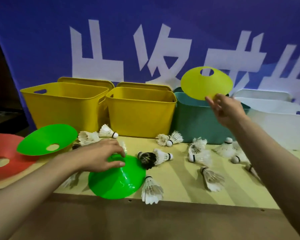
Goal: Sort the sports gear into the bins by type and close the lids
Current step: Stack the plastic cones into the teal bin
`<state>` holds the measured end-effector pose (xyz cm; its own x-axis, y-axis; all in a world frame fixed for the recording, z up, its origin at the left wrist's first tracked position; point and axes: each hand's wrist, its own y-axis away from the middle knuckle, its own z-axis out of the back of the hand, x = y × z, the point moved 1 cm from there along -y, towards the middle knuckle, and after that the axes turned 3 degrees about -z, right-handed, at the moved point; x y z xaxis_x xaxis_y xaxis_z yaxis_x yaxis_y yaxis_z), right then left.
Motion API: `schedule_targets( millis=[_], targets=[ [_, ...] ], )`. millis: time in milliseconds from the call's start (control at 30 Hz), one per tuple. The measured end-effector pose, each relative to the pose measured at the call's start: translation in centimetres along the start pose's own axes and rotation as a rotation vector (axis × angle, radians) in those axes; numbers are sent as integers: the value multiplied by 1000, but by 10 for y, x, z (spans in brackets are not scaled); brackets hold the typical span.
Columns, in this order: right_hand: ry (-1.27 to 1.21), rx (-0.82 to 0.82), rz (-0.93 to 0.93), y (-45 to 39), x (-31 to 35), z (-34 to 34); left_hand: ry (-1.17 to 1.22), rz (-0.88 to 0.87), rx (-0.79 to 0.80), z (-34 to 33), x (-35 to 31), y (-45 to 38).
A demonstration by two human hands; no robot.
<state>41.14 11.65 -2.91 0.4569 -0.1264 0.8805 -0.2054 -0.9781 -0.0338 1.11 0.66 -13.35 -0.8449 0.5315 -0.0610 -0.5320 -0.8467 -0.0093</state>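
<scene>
My right hand (226,108) pinches the rim of a yellow cone (206,83) and holds it up over the teal bin (197,122), near the back edge of the table (180,181). My left hand (102,156) curls its fingers around the top of a green cone (116,181) that sits by the front edge. White shuttlecocks (163,155) lie all over the table. Two yellow bins (139,115) stand open at the back, and a white bin (280,122) is at the back right corner.

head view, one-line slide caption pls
Right hand holds a yellow disc cone above the teal bin; left hand grips a green disc cone.
</scene>
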Motion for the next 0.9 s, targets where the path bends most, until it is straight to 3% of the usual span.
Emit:
schedule_targets(
  millis=[100,300,467,600,733,900],
  targets=[
    [153,59,-256,-19,-12,29,-40,24,102,-3,-1,-3],
    [574,152,-282,17,-43,55,-37,43,163,2,1,2],
    [984,420,-79,67,-71,29,-10,34,75,11,-2,9],
    [1377,715,383,101,-104,-13,-42,74,52,11,3,20],
    [1491,978,662,124,-140,-61,-35,98,17,11,8,37],
    [1776,1144,676,140,-178,-124,-33,134,-25,13,13,58]
  ],
)
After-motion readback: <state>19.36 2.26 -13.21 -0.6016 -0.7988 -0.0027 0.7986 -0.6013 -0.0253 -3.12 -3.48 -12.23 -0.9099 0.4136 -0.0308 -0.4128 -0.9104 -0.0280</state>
